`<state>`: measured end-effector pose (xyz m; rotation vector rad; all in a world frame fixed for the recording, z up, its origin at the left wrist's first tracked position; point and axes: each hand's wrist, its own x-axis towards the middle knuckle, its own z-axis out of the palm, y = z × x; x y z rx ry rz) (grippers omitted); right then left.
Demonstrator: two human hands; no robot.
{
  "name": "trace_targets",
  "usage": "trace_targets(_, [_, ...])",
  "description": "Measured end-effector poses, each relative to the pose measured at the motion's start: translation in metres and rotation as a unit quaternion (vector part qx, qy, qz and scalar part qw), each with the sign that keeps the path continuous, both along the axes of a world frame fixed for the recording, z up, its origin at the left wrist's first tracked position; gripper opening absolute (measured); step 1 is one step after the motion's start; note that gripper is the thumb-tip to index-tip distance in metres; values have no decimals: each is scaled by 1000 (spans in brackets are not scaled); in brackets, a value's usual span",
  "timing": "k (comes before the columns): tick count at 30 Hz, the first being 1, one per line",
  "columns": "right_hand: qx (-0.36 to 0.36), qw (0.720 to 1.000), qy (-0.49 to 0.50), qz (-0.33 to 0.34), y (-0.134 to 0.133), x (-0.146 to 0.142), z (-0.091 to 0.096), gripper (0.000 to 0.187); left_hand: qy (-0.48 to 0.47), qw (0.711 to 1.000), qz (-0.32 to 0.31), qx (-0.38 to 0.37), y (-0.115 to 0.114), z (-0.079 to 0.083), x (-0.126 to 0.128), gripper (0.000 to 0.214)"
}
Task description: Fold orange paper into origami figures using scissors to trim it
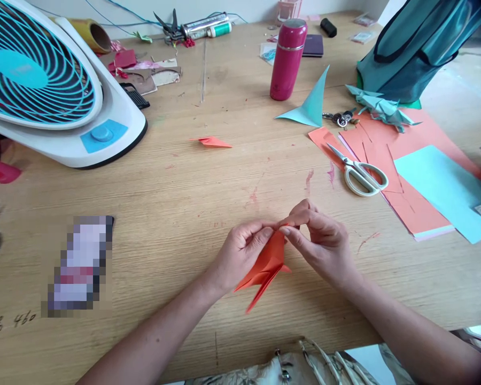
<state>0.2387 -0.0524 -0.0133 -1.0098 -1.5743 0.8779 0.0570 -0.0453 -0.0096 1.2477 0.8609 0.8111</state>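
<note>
Both hands meet over an orange folded paper figure (269,258) near the front of the table. My left hand (246,248) is closed, its thumb and fingers pinching the figure's upper left side. With thumb and forefinger, my right hand (318,238) pinches the top tip of the same paper. Pointed flaps hang down and toward me from the figure. Part of the paper is hidden behind the fingers. A smaller orange folded piece (211,141) lies farther back on the table. To the right, white-handled scissors (364,176) rest on orange paper sheets (420,208).
A fan (116,125) stands at the left, above a blurred phone (82,256). Behind my hands are a magenta flask (288,64), a teal folded sheet (308,107), keys (340,118) and a teal origami figure (385,109). A teal bag (409,59) stands at the back right.
</note>
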Motion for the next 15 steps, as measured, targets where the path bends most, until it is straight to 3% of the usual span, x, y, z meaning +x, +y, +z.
trace_targets(4, [31,999,7,3,2,4,5,10,26,999,-41,23,0,0,-14,26])
trace_targets(10, [71,995,14,65,-1,4,8,21,13,995,-81,57,-9,-6,-22,29])
trace_targets(15, [82,990,-2,115,-5,1,8,20,128,958,-134,218,1,-8,-23,33])
